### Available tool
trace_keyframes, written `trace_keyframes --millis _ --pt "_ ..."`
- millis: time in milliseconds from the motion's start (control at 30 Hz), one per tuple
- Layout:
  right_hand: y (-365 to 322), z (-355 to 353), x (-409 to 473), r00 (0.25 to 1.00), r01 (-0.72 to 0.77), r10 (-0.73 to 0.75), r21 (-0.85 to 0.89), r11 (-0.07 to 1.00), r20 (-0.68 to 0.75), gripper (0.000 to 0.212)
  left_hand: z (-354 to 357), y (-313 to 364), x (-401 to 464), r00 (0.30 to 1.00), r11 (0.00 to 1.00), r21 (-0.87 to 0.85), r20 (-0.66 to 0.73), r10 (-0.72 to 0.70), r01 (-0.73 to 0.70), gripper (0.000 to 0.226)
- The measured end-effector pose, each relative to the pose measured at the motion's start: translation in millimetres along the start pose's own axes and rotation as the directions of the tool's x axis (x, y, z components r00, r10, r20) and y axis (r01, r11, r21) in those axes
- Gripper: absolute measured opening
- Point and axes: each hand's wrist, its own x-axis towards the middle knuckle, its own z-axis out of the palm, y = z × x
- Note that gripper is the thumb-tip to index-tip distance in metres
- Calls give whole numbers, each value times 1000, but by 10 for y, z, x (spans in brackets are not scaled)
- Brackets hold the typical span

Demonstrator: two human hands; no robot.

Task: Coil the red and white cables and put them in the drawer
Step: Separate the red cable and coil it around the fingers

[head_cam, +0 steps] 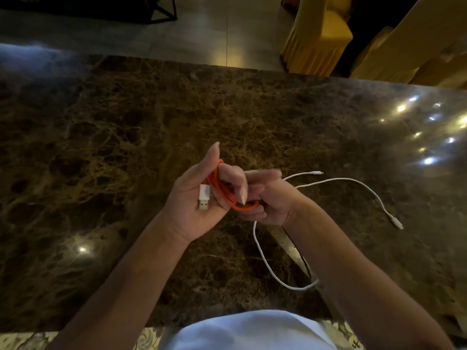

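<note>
The red cable (231, 199) is wound in several loops across my left hand (199, 195), whose fingers curl over the coil; its white USB plug (203, 197) lies on my palm. My right hand (270, 198) grips the lower end of the red loops, fingers curled. The white cable (265, 258) lies loose on the dark marble table (126, 147), running from under my right hand toward the near edge and out to the right, with one connector (398, 222) at the far right and another (317, 173) behind my right hand. No drawer is in view.
Chairs in yellow covers (318, 34) stand beyond the table's far right edge. Ceiling lights reflect on the polished top at right. A tiled floor (202, 29) lies past the far edge.
</note>
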Motion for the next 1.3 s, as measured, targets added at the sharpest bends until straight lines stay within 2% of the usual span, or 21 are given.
trace_keyframes --millis 67,133,233,300,333,400,467,533,600,667,733,800,900,967,1033,1100,1133,1200,1300 --pt "31 4 4 998 5 -8 43 999 57 40 -6 26 -10 1000 991 135 -15 -5 7 37" --pt "78 -3 16 998 6 -12 81 997 67 33 -26 43 -8 999 984 175 40 -13 6 34" --pt "132 -1 49 995 8 -21 129 992 102 24 -48 23 24 993 1000 4 117 9 -9 43" --pt "144 39 90 996 12 -30 214 977 79 26 -56 -27 73 996 990 -116 25 82 -78 47" --pt "143 76 116 999 24 -29 250 968 17 33 -54 -48 103 990 979 -155 -50 129 -135 46" --pt "161 122 171 978 81 -30 241 967 -208 48 -38 -71 174 955 952 -182 -217 205 -246 48" --pt "182 166 192 918 123 -67 119 985 -391 45 -40 -61 228 897 938 -159 -377 230 -307 58" --pt "235 190 205 847 84 -149 -147 985 -510 36 -63 -52 234 840 941 -102 -488 237 -324 69" --pt "278 210 192 744 -2 -323 -485 874 -585 27 -87 -59 215 807 947 -69 -545 228 -314 79" --pt "286 251 156 704 -87 -454 -701 708 -546 20 -125 -63 197 778 955 -36 -589 218 -295 87" --pt "276 290 118 739 -131 -456 -770 624 -496 21 -159 -59 180 740 964 22 -636 217 -264 91" --pt "287 298 84 767 -122 -437 -775 621 -471 36 -172 -50 175 720 971 64 -661 213 -228 93" --pt "303 361 34 754 -27 -469 -736 677 -460 55 -175 -72 155 719 986 105 -675 164 -126 95" --pt "278 382 -5 783 14 -490 -778 629 -382 57 -173 -101 143 715 992 114 -689 115 -50 95" --pt "234 340 -52 830 -30 -499 -914 406 -249 54 -200 -102 142 684 997 80 -726 70 -16 96" --pt "174 282 -101 873 -96 -462 -983 155 -158 53 -250 -71 141 665 997 -64 -747 -23 -38 102" --pt "154 274 -135 891 -98 -436 -991 92 -128 53 -278 -55 136 663 988 -143 -745 -68 -58 105" --pt "122 297 -212 907 -65 -415 -997 40 -75 53 -310 -31 124 688 969 -232 -717 -110 -87 108" --pt "52 355 -354 891 39 -451 -999 -29 48 50 -241 -16 116 740 968 -230 -667 -81 -101 107"
